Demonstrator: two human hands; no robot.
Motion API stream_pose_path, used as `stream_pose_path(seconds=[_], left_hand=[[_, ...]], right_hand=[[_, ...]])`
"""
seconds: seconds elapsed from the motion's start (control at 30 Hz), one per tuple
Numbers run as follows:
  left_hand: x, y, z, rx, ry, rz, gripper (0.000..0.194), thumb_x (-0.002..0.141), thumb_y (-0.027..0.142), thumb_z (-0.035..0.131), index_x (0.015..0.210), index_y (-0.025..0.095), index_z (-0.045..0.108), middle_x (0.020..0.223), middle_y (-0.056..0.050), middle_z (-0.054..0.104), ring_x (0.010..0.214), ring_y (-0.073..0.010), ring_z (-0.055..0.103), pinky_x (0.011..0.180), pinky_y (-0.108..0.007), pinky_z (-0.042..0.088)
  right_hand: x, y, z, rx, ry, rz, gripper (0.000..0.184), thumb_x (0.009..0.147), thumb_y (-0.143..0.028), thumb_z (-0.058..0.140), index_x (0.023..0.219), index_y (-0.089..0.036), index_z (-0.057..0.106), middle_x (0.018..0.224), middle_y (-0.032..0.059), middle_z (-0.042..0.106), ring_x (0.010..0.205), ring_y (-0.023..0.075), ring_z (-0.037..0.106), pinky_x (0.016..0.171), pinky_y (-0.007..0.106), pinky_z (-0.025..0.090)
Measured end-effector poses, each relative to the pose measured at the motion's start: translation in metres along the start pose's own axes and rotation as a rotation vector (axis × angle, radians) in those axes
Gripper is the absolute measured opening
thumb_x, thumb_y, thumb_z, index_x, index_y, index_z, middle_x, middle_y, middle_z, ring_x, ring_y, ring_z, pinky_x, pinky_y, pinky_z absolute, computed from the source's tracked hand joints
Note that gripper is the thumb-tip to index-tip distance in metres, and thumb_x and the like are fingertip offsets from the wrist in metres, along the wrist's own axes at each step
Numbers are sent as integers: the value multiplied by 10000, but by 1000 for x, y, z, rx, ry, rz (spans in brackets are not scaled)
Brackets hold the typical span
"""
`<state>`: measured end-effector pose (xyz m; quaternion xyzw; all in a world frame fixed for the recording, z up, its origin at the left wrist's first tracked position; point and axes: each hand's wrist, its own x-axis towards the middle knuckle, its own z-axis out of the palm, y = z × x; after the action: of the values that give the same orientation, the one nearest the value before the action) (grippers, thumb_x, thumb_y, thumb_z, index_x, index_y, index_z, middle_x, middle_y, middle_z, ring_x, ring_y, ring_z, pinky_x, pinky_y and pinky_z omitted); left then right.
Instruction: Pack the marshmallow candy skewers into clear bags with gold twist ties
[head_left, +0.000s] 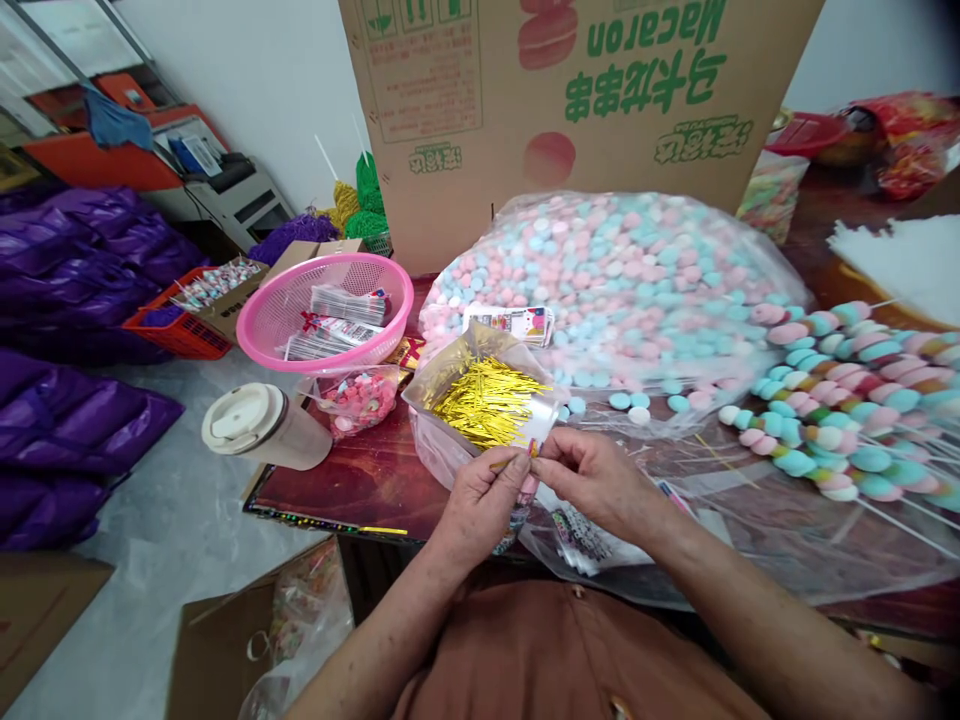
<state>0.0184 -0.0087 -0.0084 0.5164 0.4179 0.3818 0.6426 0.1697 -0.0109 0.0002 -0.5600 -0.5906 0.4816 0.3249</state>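
Observation:
My left hand (pixel 484 495) and my right hand (pixel 600 485) meet near the table's front edge, thumbs and fingertips pinched together. A bit of gold twist tie (pixel 533 448) shows between the fingertips, at the neck of a small clear packet (pixel 528 490) with something pink in it. The packet's lower part is mostly hidden behind my left hand. Just beyond my hands stands an opened plastic bag (pixel 435 440) full of gold twist ties (pixel 487 400). Below my right hand lie printed clear packets (pixel 581 535).
A large clear bag of pink, blue and white candies (pixel 600 290) fills the table's middle, before a carton (pixel 480 190). Candy skewers (pixel 840 400) lie right. On the left are a pink basket (pixel 259 345) with printed cards, a lidded cup (pixel 300 435) and a bag of red-pink pieces (pixel 360 400).

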Motion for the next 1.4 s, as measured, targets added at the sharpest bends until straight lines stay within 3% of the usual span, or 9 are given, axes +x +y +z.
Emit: stream_pose_path(seconds=[0.13, 0.3, 0.47, 0.57, 0.7, 0.87, 1.13, 1.3, 1.4], left_hand=[[-1, 5, -2, -335, -122, -242, 239, 648, 361, 723, 667, 130, 665, 533, 9, 534, 492, -84, 447, 532, -225, 348], [-5, 1, 1, -607, -276, -528, 352, 352, 262, 869, 552, 105, 626, 476, 3, 555, 417, -81, 486, 462, -211, 360], [-4, -1, 13, -768, -69, -515, 321, 513, 266, 828, 711, 94, 643, 568, -18, 611, 477, -85, 544, 523, -203, 443], [-1, 0, 20, -797, 41, -546, 249, 625, 282, 765, 713, 89, 637, 595, -36, 626, 500, -110, 563, 540, -234, 470], [-1, -1, 23, -782, 86, -554, 194, 685, 259, 720, 738, 92, 635, 613, -43, 641, 510, -124, 580, 555, -253, 485], [-2, 0, 23, -703, -37, -601, 232, 643, 288, 753, 743, 114, 636, 557, -20, 625, 447, -123, 564, 492, -248, 473], [-2, 4, 25, -343, 14, -409, 345, 591, 410, 760, 645, 106, 607, 536, 7, 581, 442, -70, 486, 448, -185, 374], [4, 17, 22, -199, -82, -375, 351, 599, 423, 745, 608, 125, 559, 461, 45, 502, 388, -45, 396, 407, -173, 305], [9, 18, 29, -215, -16, -325, 323, 598, 401, 740, 648, 142, 554, 465, 59, 503, 371, -49, 395, 410, -182, 329]], right_hand=[[-13, -6, -11, 32, -131, -195, 234, 821, -332, 526, 969, -174, 614, 671, -8, 616, 613, 123, 536, 572, 213, 411], [-19, -22, -30, -4, -520, -378, 238, 851, -314, 512, 1013, -198, 643, 861, 21, 685, 778, 144, 614, 724, 239, 458], [-13, -8, -9, 194, -151, -91, 279, 776, -424, 563, 649, -176, 555, 564, -13, 599, 501, 108, 542, 463, 200, 423], [-12, 0, 5, 291, 7, 16, 330, 742, -479, 565, 604, -187, 496, 466, -40, 516, 389, 88, 452, 372, 194, 352], [-16, 3, 1, 283, 6, -19, 312, 755, -450, 561, 604, -183, 502, 482, -37, 505, 404, 81, 416, 393, 199, 321], [-21, 4, -14, -81, 4, -345, 327, 832, -342, 473, 546, -184, 465, 512, -33, 443, 504, 92, 412, 488, 208, 308], [-26, 17, -5, -527, 2, -218, 301, 894, -302, 359, 675, -175, 520, 603, 32, 567, 535, 135, 461, 512, 244, 295], [-24, 9, -18, -479, -50, -353, 230, 868, -205, 398, 693, -169, 542, 621, 16, 586, 545, 113, 481, 518, 215, 314], [-24, 6, -17, -497, 36, -379, 231, 868, -189, 405, 680, -168, 538, 590, 1, 574, 516, 104, 476, 492, 207, 301]])
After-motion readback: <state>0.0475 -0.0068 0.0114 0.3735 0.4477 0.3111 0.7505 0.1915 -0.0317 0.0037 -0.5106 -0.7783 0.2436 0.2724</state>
